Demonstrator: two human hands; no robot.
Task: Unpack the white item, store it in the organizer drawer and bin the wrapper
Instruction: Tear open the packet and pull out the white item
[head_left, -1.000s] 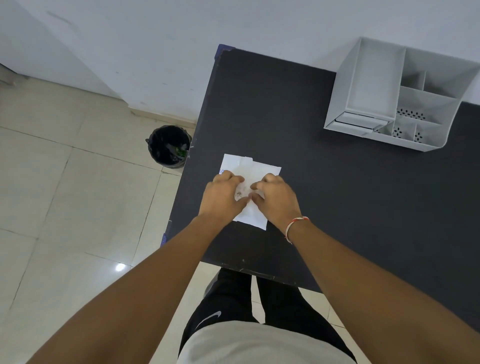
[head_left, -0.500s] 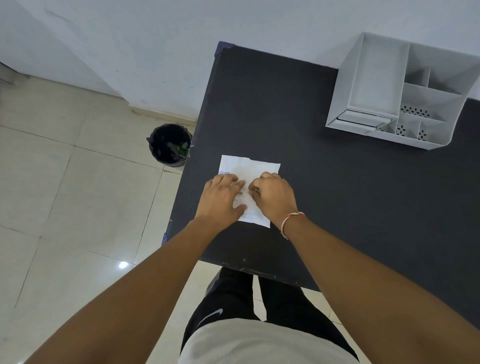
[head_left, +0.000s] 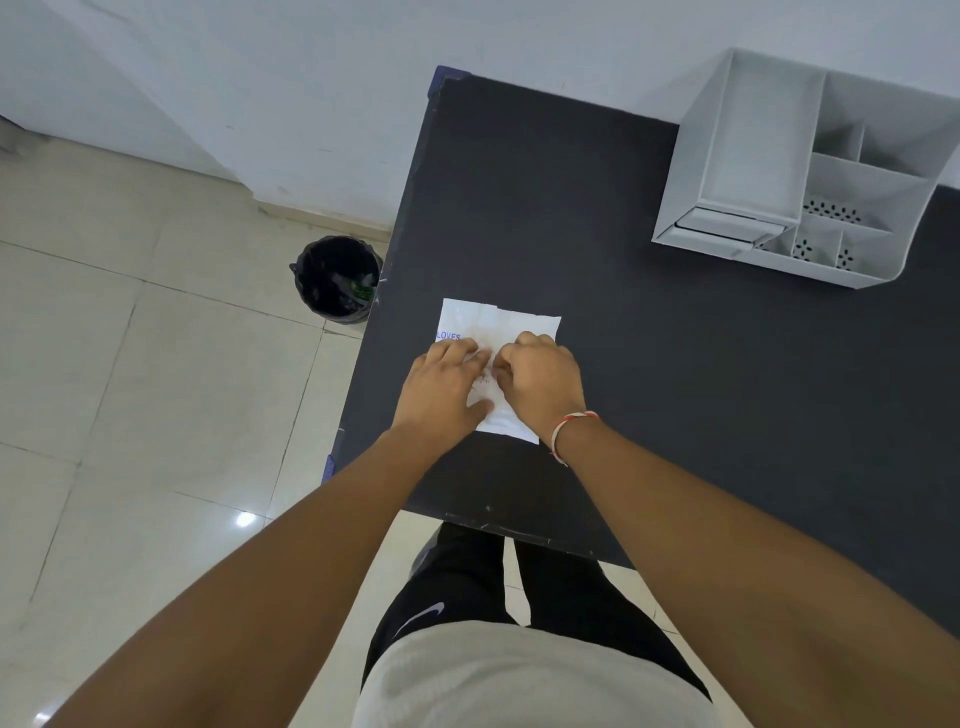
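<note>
Left hand (head_left: 447, 387) and right hand (head_left: 540, 382) side by side, knuckles up, both pressed on white packet (head_left: 501, 325) lying flat on black table (head_left: 649, 389). Fingertips of the two hands meet over the packet's middle; fingers curled down onto the wrapper, whether they pinch it cannot tell. Packet's far edge shows beyond the fingers, blue print just past the left hand. White organizer (head_left: 810, 171) well beyond and to the right of right hand. Black bin (head_left: 337, 275) on floor, beyond and left of left hand
</note>
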